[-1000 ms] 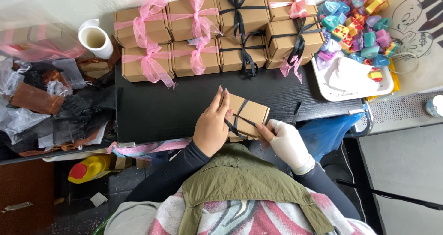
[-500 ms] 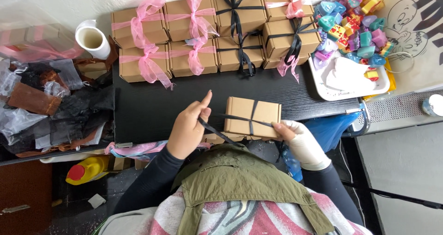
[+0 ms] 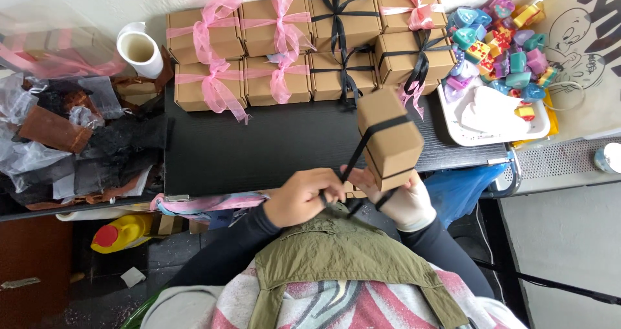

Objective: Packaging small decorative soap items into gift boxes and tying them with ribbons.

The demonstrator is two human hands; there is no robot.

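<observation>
A small gift-packing workspace: ribbon-tied kraft boxes (image 3: pixel 310 44) crowd a black table (image 3: pixel 259 151) beside a tray of colourful soaps (image 3: pixel 501 51).

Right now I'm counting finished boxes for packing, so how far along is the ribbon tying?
Done: eight tied boxes sit at the back of the black table, some in pink ribbon, some in black. In hand: a ninth brown box, tilted up, held from below by the right hand while the left hand pulls its black ribbon; no bow yet. Left: I see no other untied box.
</observation>
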